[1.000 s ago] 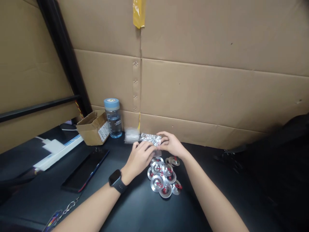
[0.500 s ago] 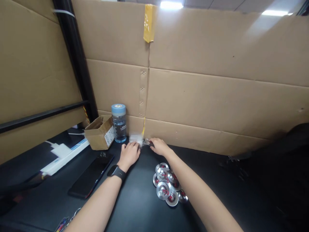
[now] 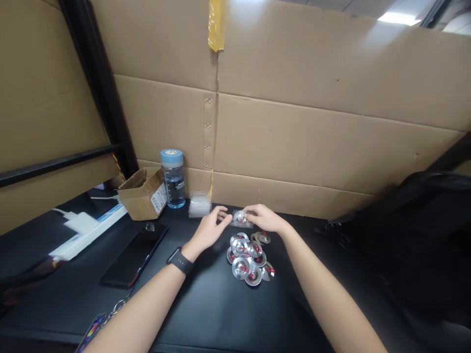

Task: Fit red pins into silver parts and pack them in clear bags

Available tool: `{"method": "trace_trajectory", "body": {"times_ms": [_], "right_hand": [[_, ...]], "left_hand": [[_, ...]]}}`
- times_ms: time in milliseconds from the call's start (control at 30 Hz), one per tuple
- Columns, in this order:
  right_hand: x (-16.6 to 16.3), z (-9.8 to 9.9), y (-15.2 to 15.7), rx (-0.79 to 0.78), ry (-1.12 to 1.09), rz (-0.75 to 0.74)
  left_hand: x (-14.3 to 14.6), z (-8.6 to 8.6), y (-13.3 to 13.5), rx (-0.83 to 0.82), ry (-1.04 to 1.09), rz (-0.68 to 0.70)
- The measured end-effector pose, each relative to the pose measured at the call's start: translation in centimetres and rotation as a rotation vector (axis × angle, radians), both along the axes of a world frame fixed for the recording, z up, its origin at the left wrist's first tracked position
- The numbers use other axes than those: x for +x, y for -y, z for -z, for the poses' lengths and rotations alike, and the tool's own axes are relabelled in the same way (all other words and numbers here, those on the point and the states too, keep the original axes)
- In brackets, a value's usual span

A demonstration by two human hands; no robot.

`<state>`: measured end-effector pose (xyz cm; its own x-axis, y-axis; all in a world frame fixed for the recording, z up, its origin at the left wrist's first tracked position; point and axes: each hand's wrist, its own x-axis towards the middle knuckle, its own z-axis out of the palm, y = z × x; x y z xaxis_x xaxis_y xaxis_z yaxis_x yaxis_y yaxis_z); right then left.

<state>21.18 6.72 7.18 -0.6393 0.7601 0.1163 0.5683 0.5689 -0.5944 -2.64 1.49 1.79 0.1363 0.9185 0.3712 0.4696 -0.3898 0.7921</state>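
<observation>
A small clear plastic bag (image 3: 238, 223) with a shiny metal disc inside lies on the dark tabletop near the cardboard wall. The fingers of my right hand (image 3: 265, 217) grip it from its right side. My left hand (image 3: 212, 226), with a black watch on its wrist, is open beside the bag, thumb tip close to its left edge. I cannot tell whether the thumb touches it. In front of both hands is a pile of domed metal discs like finger cymbals (image 3: 241, 268), with red cords. A stack of clear plastic bags (image 3: 199, 205) lies left of my left hand.
A water bottle (image 3: 173, 184) with a blue lid and an open cardboard box (image 3: 142, 201) stand at the back left. A phone (image 3: 134, 257), a power strip (image 3: 90, 233) and a keyring (image 3: 119, 305) lie left. A black bag-like object (image 3: 415, 255) is at right.
My left hand has come off the bag stack and turned toward the small bag. That bag and my right hand are now farther right, above the disc pile. The view has shifted slightly.
</observation>
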Motion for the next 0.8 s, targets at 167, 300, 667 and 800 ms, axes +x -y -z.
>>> {"method": "trace_trajectory", "body": {"times_ms": [167, 300, 667, 800], "right_hand": [[2.2, -2.7, 2.9, -0.228, 0.017, -0.097], [2.7, -3.7, 3.0, -0.263, 0.124, -0.110], [2.2, -3.3, 2.3, -0.195, -0.042, -0.040], [1.9, -2.5, 1.8, -0.212, -0.225, -0.086]], "left_hand": [[2.7, 0.0, 2.7, -0.037, -0.095, 0.235], [3.7, 0.3, 3.6, 0.001, -0.155, 0.205], [3.6, 0.5, 3.1, 0.038, 0.005, 0.133], [3.5, 0.3, 2.8, 0.016, 0.165, 0.037]]}}
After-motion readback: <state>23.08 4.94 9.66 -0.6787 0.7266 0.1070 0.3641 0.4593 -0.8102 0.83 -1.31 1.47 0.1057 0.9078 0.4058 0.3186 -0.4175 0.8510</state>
